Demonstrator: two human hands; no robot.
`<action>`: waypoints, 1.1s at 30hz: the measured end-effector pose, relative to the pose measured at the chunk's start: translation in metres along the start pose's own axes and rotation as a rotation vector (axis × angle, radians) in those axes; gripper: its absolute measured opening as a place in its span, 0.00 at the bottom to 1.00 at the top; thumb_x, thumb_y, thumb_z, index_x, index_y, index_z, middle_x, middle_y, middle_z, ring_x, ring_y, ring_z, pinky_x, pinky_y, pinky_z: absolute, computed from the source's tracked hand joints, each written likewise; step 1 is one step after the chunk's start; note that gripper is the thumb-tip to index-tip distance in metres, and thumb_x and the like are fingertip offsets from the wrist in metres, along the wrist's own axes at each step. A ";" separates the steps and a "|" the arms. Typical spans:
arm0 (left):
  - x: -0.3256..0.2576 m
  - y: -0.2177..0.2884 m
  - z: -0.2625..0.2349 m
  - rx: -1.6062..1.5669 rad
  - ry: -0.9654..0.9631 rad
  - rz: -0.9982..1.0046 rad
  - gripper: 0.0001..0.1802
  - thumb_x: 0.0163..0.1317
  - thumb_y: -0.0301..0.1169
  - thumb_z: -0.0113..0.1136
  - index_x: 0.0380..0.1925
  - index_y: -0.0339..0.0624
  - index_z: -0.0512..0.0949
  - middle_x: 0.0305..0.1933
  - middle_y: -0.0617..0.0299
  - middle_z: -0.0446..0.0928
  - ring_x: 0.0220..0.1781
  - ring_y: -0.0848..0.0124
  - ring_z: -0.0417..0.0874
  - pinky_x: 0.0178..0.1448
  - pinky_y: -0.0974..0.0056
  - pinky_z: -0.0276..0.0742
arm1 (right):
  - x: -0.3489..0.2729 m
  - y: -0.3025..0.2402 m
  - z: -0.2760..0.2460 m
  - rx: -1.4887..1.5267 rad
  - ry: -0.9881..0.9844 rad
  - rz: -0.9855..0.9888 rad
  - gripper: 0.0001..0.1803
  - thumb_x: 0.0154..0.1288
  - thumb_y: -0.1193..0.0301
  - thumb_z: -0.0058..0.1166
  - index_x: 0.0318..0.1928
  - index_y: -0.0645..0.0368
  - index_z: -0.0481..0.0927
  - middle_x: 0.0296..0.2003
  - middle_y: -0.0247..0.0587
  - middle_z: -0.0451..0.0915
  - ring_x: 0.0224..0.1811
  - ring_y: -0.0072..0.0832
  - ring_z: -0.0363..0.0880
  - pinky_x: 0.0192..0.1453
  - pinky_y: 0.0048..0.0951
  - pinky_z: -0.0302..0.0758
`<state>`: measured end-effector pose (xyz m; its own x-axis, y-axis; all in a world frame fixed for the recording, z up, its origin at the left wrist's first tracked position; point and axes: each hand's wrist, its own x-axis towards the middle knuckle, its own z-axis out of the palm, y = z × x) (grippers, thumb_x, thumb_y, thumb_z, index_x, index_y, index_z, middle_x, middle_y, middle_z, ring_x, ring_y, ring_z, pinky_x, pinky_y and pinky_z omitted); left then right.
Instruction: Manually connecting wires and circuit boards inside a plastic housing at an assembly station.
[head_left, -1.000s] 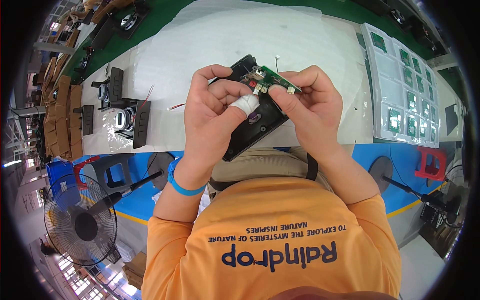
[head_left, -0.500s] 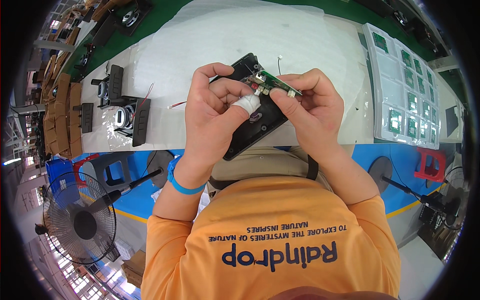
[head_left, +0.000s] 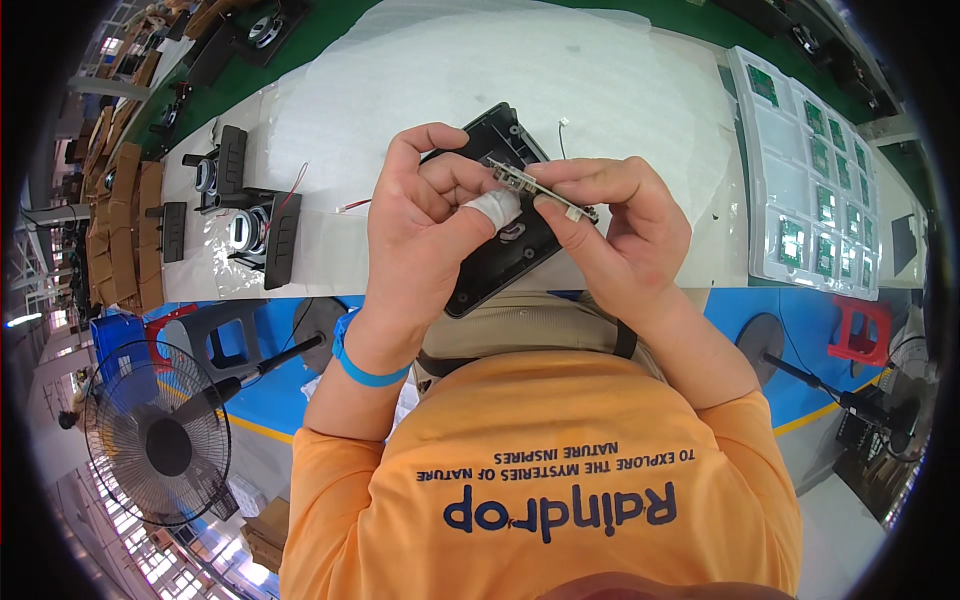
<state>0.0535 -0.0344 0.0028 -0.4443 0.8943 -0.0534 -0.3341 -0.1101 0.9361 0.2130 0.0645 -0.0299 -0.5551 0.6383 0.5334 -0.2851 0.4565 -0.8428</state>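
My right hand [head_left: 632, 225] pinches the right end of a small circuit board [head_left: 545, 196] between thumb and fingers. The board is tilted, nearly edge-on, with small connectors along its side. My left hand [head_left: 420, 225] is closed at the board's left end, its thumb tip wrapped in white tape [head_left: 494, 208]. Whatever its fingertips pinch is hidden. Beneath both hands a black plastic housing [head_left: 490, 275] lies slanted at the table's near edge. A thin dark wire with a white plug [head_left: 563, 123] sticks up beyond the right fingers.
White foam sheet [head_left: 420, 75] covers the table. On the left stand black speaker parts [head_left: 262, 238] with a thin red wire [head_left: 301, 178]. On the right lies a white tray [head_left: 757, 200] of green circuit boards. Fans [head_left: 165, 445] and a red stool [head_left: 860, 330] stand on the floor.
The circuit board has turned from showing its green face to nearly edge-on. My right fingers have shifted slightly along with it, and my left hand has barely moved.
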 end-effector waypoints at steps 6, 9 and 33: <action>0.001 0.003 -0.001 -0.030 -0.013 -0.018 0.31 0.53 0.12 0.58 0.57 0.33 0.61 0.39 0.55 0.82 0.43 0.71 0.83 0.52 0.69 0.81 | 0.003 -0.004 0.008 0.316 0.138 0.172 0.10 0.66 0.83 0.65 0.43 0.66 0.78 0.44 0.45 0.87 0.43 0.22 0.86 0.45 0.22 0.85; 0.000 0.004 0.001 -0.027 0.006 -0.029 0.30 0.54 0.12 0.59 0.57 0.34 0.61 0.38 0.56 0.81 0.42 0.71 0.83 0.52 0.69 0.81 | 0.002 -0.004 0.009 0.393 0.146 0.247 0.10 0.66 0.83 0.65 0.44 0.66 0.78 0.45 0.45 0.87 0.44 0.22 0.86 0.48 0.23 0.85; -0.005 0.001 0.002 0.124 0.016 0.093 0.29 0.59 0.13 0.63 0.58 0.33 0.62 0.41 0.56 0.82 0.41 0.75 0.82 0.49 0.71 0.79 | -0.002 -0.001 0.010 0.225 0.095 0.220 0.11 0.68 0.83 0.62 0.47 0.64 0.75 0.49 0.47 0.84 0.47 0.22 0.82 0.53 0.24 0.78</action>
<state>0.0573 -0.0376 0.0044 -0.4820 0.8757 0.0307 -0.1860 -0.1365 0.9730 0.2066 0.0573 -0.0308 -0.5504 0.7662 0.3317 -0.3378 0.1589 -0.9277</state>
